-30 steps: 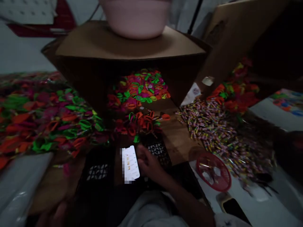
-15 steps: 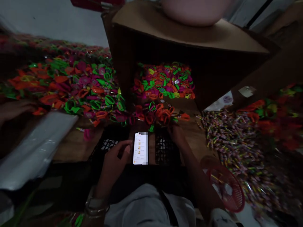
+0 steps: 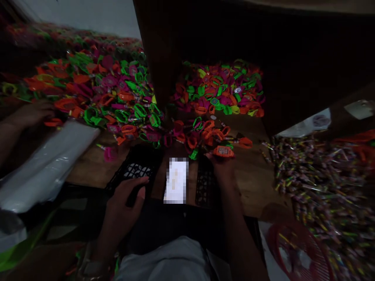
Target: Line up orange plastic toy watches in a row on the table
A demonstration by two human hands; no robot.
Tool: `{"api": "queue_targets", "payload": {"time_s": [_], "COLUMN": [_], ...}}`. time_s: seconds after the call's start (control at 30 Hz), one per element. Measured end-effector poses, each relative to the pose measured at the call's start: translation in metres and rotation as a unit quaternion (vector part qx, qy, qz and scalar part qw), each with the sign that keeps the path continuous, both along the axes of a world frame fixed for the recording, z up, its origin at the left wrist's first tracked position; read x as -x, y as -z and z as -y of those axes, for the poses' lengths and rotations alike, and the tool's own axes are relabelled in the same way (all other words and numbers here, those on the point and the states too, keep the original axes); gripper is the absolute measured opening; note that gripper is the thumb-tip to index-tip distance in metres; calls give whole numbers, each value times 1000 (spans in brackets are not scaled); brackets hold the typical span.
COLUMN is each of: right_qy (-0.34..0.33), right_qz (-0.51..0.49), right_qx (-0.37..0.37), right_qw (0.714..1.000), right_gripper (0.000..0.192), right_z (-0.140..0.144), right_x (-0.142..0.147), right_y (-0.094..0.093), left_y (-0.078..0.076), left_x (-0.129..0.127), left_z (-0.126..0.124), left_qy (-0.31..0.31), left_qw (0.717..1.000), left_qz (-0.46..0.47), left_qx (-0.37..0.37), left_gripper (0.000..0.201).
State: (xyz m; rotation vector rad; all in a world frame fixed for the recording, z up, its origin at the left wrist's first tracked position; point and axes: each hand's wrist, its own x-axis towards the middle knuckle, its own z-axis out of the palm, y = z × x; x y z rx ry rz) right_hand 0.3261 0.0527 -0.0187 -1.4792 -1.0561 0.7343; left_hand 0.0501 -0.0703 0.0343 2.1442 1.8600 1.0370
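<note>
Now lifting off the lit phone, left hand resting open on black crate, right hand pinching orange ring from table, risking knocking neighbouring rings off.

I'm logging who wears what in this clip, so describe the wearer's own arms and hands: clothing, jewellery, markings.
Both forearms are bare, with no gloves or sleeves showing. The left hand has a pale band, seemingly a watch or bracelet, at the wrist; the dim light hides detail. The right hand shows no ring or band that I can make out. No markings are visible.
</note>
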Motion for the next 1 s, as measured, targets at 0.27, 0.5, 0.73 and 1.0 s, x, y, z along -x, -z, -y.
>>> {"api": "queue_targets", "payload": {"time_s": [0.27, 0.5, 0.73, 1.0], "right_qy": [17, 34, 28, 22], "right_qz": [134, 293, 308, 264], "right_qx": [6, -25, -34, -24], "right_qw": [991, 955, 950, 964], "right_gripper": [33, 30, 27, 26], "right_z": [3, 5, 3, 1], "right_x": [7, 18, 23, 22], "right_y": [5, 10, 10, 11], "left_y": [15, 21, 28, 33], "left_x": [-12, -19, -25, -41], "left_z": [29, 40, 45, 45], "left_qy": [134, 204, 178, 104], "left_qw": [987, 974, 978, 989], "left_qz": [-83, -91, -95, -88], "left_qx": [11, 30, 51, 57], "left_gripper": [30, 36, 38, 35]}}
